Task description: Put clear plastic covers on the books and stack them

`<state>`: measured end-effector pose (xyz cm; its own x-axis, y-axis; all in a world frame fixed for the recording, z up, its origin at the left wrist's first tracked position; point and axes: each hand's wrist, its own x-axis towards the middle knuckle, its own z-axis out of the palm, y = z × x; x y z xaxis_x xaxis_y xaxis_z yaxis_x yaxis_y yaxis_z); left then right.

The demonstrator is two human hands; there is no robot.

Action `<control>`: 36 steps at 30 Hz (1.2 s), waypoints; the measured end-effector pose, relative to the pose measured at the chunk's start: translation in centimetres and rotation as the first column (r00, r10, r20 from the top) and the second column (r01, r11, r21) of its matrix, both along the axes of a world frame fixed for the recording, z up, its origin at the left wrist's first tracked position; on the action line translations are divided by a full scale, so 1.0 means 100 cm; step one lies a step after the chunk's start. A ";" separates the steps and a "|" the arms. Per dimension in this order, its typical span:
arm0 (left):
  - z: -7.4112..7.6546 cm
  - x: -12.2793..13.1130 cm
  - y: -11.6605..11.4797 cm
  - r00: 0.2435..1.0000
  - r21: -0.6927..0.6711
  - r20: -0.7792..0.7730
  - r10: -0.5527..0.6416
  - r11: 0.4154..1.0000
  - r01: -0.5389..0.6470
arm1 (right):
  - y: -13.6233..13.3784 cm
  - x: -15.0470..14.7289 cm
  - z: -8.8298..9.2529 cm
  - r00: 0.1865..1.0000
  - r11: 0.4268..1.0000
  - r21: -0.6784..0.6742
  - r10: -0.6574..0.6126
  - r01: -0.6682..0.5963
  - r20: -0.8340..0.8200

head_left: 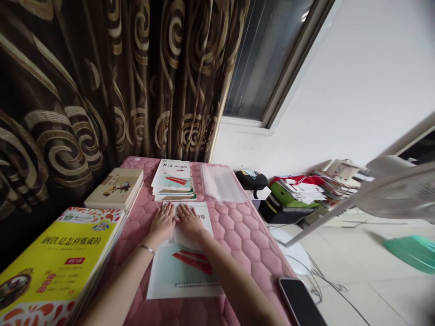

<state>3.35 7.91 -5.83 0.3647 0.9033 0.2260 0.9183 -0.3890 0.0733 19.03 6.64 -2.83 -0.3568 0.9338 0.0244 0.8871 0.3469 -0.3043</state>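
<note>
My left hand point(163, 223) and my right hand point(189, 222) lie flat side by side, fingers stretched out, on the top part of a white and teal booklet point(183, 271) with a red stripe. The booklet rests on a pink quilted surface point(238, 235). A thin bracelet circles my left wrist. Just beyond my fingertips sits a small stack of similar white and teal booklets point(174, 180).
A yellow book point(57, 262) lies at the near left, a beige book stack point(115, 186) behind it. A clear plastic sleeve point(222, 183) lies at the far right, a phone point(301, 301) at the near right edge. A brown curtain hangs behind. Clutter and a fan stand on the floor to the right.
</note>
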 end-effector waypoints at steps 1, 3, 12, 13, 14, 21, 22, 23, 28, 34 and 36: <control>0.000 0.000 -0.001 1.000 -0.002 -0.003 0.003 1.000 -0.003 | 0.005 0.004 -0.005 1.000 1.000 -0.021 -0.021 0.021 0.006; 0.001 0.000 -0.001 1.000 -0.007 -0.006 0.009 1.000 -0.009 | 0.008 0.021 -0.011 0.993 0.993 -0.020 -0.117 0.118 0.027; 0.011 0.018 -0.009 0.999 -0.021 -0.005 0.051 0.998 -0.051 | 0.001 0.061 -0.022 0.944 0.947 0.013 -0.322 0.322 0.072; 0.010 0.024 -0.018 0.999 -0.022 -0.005 0.051 0.998 -0.051 | 0.002 0.060 -0.023 0.944 0.947 0.014 -0.322 0.322 0.071; 0.007 0.029 -0.029 0.999 -0.020 -0.005 0.042 0.999 -0.042 | 0.002 0.059 -0.023 0.945 0.947 0.012 -0.321 0.321 0.070; -0.019 -0.005 -0.106 0.997 0.047 -0.035 -0.071 0.996 0.073 | 0.000 0.059 -0.014 0.944 0.947 -0.044 -0.313 0.319 0.107; -0.019 -0.016 -0.110 0.998 0.050 -0.038 -0.052 0.997 0.054 | 0.000 0.060 -0.012 0.943 0.946 -0.049 -0.314 0.321 0.114; -0.019 -0.027 -0.113 0.998 0.050 -0.042 -0.038 0.998 0.040 | -0.001 0.059 -0.009 0.941 0.945 -0.051 -0.316 0.323 0.121; -0.018 -0.045 -0.116 0.999 0.046 -0.041 -0.031 0.998 0.033 | -0.031 0.026 0.001 0.933 0.940 0.043 -0.341 0.338 0.119; -0.019 -0.042 -0.113 0.998 0.074 -0.004 -0.060 0.995 0.060 | -0.124 -0.040 -0.018 0.998 0.998 0.015 -0.058 0.058 -0.039; -0.017 -0.043 -0.113 0.998 0.052 0.007 -0.061 0.997 0.060 | -0.147 -0.032 -0.023 0.995 0.996 0.009 -0.092 0.093 -0.047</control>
